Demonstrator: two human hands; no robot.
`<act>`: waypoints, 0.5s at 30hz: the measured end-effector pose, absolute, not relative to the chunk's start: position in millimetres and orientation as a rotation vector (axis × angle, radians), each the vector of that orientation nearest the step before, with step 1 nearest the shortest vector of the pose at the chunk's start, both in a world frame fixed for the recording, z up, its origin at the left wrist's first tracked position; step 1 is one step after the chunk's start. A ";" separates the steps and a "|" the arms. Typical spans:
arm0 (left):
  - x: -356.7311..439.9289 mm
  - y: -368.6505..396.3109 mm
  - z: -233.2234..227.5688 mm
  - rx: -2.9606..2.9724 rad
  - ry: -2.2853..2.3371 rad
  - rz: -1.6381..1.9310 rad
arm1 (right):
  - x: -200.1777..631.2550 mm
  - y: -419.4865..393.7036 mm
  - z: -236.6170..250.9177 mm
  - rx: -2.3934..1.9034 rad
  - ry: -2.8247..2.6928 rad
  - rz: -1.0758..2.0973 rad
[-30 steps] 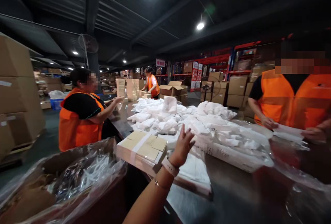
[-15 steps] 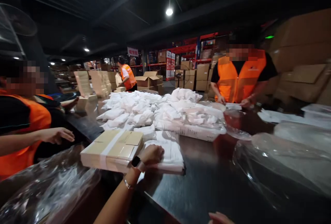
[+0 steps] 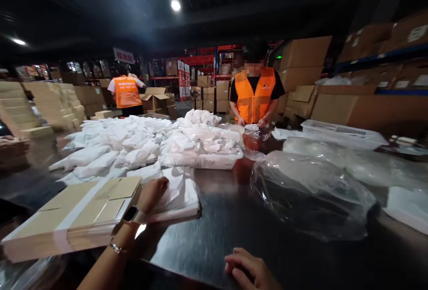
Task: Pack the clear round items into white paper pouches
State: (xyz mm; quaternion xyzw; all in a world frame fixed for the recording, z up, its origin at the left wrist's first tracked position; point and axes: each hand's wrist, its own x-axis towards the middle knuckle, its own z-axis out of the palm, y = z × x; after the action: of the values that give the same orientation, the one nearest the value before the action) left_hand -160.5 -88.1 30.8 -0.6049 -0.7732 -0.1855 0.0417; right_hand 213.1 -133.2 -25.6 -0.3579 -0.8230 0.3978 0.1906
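Note:
My left hand (image 3: 152,194), with a watch on the wrist, lies on a stack of flat white bags (image 3: 182,198) near the table's front, its fingers curled onto the top sheets. Just left of it lies a bundle of flat tan cartons (image 3: 76,212) bound with a white strap. At the bottom edge my right hand (image 3: 249,270) rests on the dark, shiny table (image 3: 220,223), fingers stretched out and holding nothing.
A heap of white packets (image 3: 133,140) and a white basket (image 3: 207,161) fill the table's middle. A crumpled clear plastic bag (image 3: 310,192) lies at right. Two people in orange vests (image 3: 256,96) (image 3: 126,91) work at the far side. Stacked cartons (image 3: 351,102) stand behind.
My view has swung to the right; the seated person at left has left the picture. My left hand came down from the air onto the white stack. My right hand has come into view.

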 end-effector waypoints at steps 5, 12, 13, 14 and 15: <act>-152.7 -80.4 47.3 -1.690 -2.349 -0.741 | 214.5 -140.7 -32.2 -1.071 -2.251 1.063; -109.6 -79.7 43.0 -1.736 -2.237 -0.663 | 167.2 -115.7 6.5 -1.141 -2.228 0.827; -106.4 -80.3 41.9 -1.742 -2.229 -0.638 | 154.9 -105.8 14.3 -1.152 -2.308 0.755; -103.7 -81.4 41.3 -1.750 -2.224 -0.613 | 142.8 -95.9 21.2 -1.153 -2.406 0.682; -100.8 -83.1 41.1 -1.761 -2.220 -0.588 | 131.7 -86.5 26.8 -1.143 -2.503 0.594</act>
State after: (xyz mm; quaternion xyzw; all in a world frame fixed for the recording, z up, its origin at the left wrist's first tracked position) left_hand -100.8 -83.1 41.1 -0.6038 -0.7612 -0.2017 0.1236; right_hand 131.7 -86.5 26.8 -0.4007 -0.8773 0.2084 0.1625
